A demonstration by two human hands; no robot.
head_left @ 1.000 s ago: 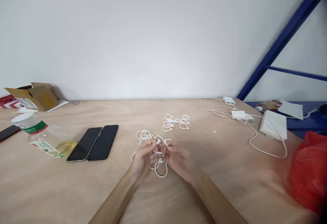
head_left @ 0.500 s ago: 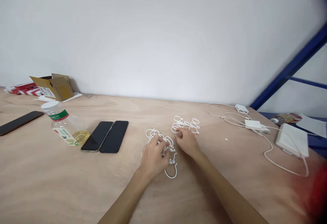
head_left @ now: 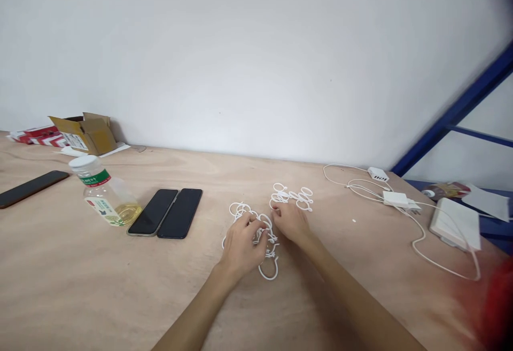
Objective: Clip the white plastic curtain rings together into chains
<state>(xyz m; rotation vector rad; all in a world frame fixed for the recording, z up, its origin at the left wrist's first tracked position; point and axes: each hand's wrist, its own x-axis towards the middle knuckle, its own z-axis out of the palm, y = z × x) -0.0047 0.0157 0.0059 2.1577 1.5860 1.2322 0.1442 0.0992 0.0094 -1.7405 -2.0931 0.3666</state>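
Two loose clusters of white plastic curtain rings lie on the wooden table. My left hand (head_left: 243, 244) rests over the nearer cluster of rings (head_left: 271, 253), its fingers curved and the thumb apart from the index finger. Part of that cluster is hidden beneath the palm. At the near edge of the farther cluster of rings (head_left: 295, 196) is my right hand (head_left: 291, 223), with its fingers curled in and pressed together. Whatever its fingertips hold, if anything, is hidden. One C-shaped ring (head_left: 269, 278) sticks out toward me below the left hand.
Left of the rings are two black phones (head_left: 180, 213) side by side and a clear bottle (head_left: 100, 193) of yellow liquid. An open cardboard box (head_left: 98, 134) stands behind. To the right lie a white charger (head_left: 395, 199), its cables, and a white box (head_left: 457, 225).
My right hand has shifted slightly left and closer to the farther rings' near edge. My left hand stays almost where it was. The view has tilted a little.
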